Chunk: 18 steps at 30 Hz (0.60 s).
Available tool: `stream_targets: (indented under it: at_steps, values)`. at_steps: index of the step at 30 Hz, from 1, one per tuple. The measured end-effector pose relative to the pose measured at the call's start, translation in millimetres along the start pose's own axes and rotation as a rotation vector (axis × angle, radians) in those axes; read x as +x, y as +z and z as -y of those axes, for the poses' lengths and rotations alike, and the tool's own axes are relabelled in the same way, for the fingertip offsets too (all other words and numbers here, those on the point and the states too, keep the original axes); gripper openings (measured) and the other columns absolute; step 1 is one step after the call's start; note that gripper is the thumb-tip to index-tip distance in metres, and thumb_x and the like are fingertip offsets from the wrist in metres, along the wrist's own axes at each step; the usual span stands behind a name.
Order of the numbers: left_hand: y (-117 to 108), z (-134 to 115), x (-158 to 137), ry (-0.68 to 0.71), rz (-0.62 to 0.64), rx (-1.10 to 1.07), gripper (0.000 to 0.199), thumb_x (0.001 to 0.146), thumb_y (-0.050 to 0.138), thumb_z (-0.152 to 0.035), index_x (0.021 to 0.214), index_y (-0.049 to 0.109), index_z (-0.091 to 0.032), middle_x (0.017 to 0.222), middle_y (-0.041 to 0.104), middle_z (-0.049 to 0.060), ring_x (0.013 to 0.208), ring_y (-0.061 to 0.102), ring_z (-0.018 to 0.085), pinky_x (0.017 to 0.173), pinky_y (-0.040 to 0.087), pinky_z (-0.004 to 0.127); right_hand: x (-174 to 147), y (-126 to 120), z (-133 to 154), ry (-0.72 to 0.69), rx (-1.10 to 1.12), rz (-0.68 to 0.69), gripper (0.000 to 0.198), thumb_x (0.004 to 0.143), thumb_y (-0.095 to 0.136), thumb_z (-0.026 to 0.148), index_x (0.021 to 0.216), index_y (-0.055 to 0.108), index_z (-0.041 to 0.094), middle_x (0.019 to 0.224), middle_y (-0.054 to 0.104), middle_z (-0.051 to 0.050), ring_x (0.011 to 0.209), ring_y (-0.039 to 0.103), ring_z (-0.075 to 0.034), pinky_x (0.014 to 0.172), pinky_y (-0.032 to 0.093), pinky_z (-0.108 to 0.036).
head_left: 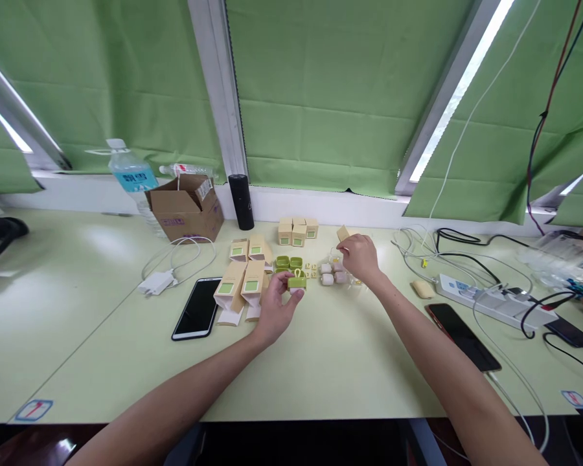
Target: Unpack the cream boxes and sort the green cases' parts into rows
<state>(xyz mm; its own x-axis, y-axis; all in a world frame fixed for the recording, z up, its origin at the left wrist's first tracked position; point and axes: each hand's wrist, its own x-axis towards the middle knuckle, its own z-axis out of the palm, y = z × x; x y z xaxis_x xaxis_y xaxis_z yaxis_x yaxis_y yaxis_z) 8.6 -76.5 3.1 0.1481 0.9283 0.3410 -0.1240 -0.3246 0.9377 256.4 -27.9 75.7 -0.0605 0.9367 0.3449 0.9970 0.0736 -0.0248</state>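
Note:
My left hand grips a small green holder with a pale ring on top and a white underside, pinched between thumb and fingers. Behind it sit small green square cups, with tiny yellowish clips to their right. My right hand has its fingertips pinched together beside a cluster of whitish and pinkish cubes. Whatever those fingertips hold is too small or hidden to name. A small tan piece shows just behind the right hand. Some clear plastic bits lie around the cubes.
Tan cartons stand left of my left hand, and smaller tan boxes at the back. A phone lies left, another phone right, near a power strip and cables. A cardboard box and black flask stand behind.

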Motion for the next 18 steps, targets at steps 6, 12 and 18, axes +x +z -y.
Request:
stream_targets:
  at_steps: [6, 12, 18]
  values:
    - [1, 0, 0, -0.037, 0.002, -0.007, 0.047, 0.082, 0.077, -0.051, 0.112, 0.055, -0.022, 0.099, 0.067, 0.006, 0.088, 0.066, 0.019, 0.079, 0.054, 0.033, -79, 8, 52, -0.378, 0.342, -0.401, 0.022, 0.089, 0.053, 0.011, 0.104, 0.067, 0.019, 0.1, 0.071, -0.011, 0.093, 0.062, -0.026, 0.077, 0.051, -0.039]
    - [1, -4, -3, -0.098, 0.062, 0.073, 0.048, 0.077, 0.08, -0.052, 0.104, 0.055, -0.021, 0.083, 0.067, 0.001, 0.071, 0.061, 0.015, 0.065, 0.049, 0.027, -113, 23, 87, -0.455, 0.465, -0.438, 0.047, 0.091, 0.058, 0.017, 0.138, 0.048, 0.017, 0.129, 0.061, -0.019, 0.119, 0.061, -0.03, 0.091, 0.057, -0.044]
    - [1, -10, -8, -0.097, 0.177, 0.189, 0.039, 0.076, 0.079, -0.047, 0.091, 0.053, -0.021, 0.067, 0.058, -0.006, 0.059, 0.052, 0.011, 0.054, 0.038, 0.022, -108, 31, 83, -0.49, 0.399, -0.518, 0.026, 0.097, 0.054, 0.017, 0.121, 0.063, 0.023, 0.115, 0.068, -0.014, 0.101, 0.069, -0.024, 0.082, 0.058, -0.038]
